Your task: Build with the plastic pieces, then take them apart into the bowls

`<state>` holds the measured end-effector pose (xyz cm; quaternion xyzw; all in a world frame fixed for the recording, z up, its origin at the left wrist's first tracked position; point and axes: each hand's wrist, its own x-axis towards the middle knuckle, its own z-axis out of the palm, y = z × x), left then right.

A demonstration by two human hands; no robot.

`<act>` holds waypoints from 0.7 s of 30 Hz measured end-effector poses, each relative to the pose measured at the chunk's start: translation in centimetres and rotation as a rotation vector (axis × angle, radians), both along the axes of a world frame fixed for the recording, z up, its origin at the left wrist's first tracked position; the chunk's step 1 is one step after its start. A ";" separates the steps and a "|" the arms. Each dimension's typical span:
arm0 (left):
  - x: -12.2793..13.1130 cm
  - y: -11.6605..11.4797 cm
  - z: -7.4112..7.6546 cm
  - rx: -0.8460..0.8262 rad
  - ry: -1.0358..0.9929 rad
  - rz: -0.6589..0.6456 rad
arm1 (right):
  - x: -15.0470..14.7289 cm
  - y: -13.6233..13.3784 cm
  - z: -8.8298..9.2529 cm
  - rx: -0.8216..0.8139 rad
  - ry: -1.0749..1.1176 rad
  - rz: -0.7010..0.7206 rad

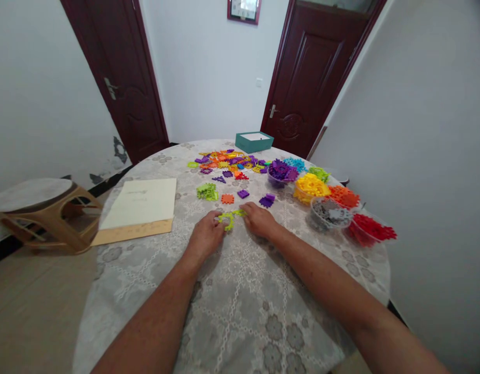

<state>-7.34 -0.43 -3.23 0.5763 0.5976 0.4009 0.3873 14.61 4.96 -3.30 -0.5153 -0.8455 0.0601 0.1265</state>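
Note:
Both my hands rest on the round table (232,306) and pinch a small assembly of lime-green plastic pieces (229,218) between them. My left hand (206,235) grips its left end with closed fingers. My right hand (259,219) holds the right end, fingers curled. Just beyond lie a lime-green cluster (207,192), an orange piece (227,198) and purple pieces (243,194), with another purple piece (267,200) near my right hand.
A mixed pile of coloured pieces (230,160) lies farther back. Bowls of purple (282,171), yellow (310,186), orange (344,196), grey (330,213) and red (369,228) pieces curve along the right. A teal box (254,141), papers (140,205), a wooden stool (41,210).

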 end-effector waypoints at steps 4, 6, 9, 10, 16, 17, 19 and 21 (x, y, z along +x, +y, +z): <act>0.0 0.2 -0.1 -0.016 -0.057 0.004 | 0.4 0.4 -0.2 -0.022 0.095 -0.086; -0.1 0.3 0.0 -0.032 -0.078 0.005 | 1.0 0.5 -0.6 -0.019 0.260 -0.100; 0.0 0.3 0.5 -0.039 -0.098 0.021 | 1.5 0.4 -1.0 -0.035 0.547 -0.133; 0.1 0.3 0.8 -0.036 -0.108 0.029 | 1.5 0.3 -1.1 -0.068 0.650 -0.140; 0.4 -0.1 1.7 -0.003 -0.276 0.001 | -0.7 -1.6 -0.4 -0.486 0.985 0.133; 0.4 -0.1 1.8 -0.001 -0.294 -0.011 | -1.0 -1.9 -0.4 -0.504 0.971 0.169; 0.4 -0.2 1.8 -0.010 -0.310 -0.025 | -1.3 -2.4 -0.2 -0.457 0.899 0.190; 0.5 -0.3 1.8 -0.029 -0.313 -0.029 | -1.2 -2.8 -0.1 -0.364 0.800 0.179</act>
